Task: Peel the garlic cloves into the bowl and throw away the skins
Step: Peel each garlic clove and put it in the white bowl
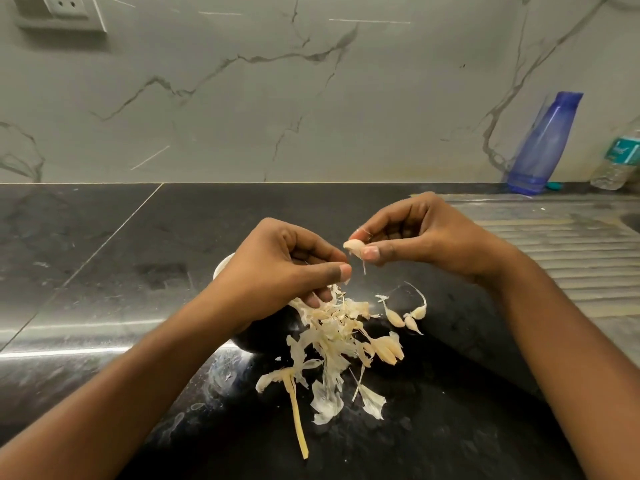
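Observation:
My right hand (pixel 426 233) pinches a pale garlic clove (pixel 354 245) between thumb and forefinger, a thin strip of skin dangling below it. My left hand (pixel 277 268) hovers just left of the clove with fingers curled and thumb against forefinger; whether it pinches a bit of skin I cannot tell. A pile of papery garlic skins (pixel 332 344) and a dry stem (pixel 298 414) lie on the black counter under my hands. Three unpeeled cloves (pixel 407 317) sit right of the pile. The bowl (pixel 221 268), white inside and dark outside, is mostly hidden behind my left hand.
A steel sink drainboard (pixel 554 244) fills the right side of the black counter (pixel 104 271). A blue plastic bottle (pixel 547 143) and a clear water bottle (pixel 616 161) stand against the marble wall at the back right. A wall socket (pixel 65 5) is top left.

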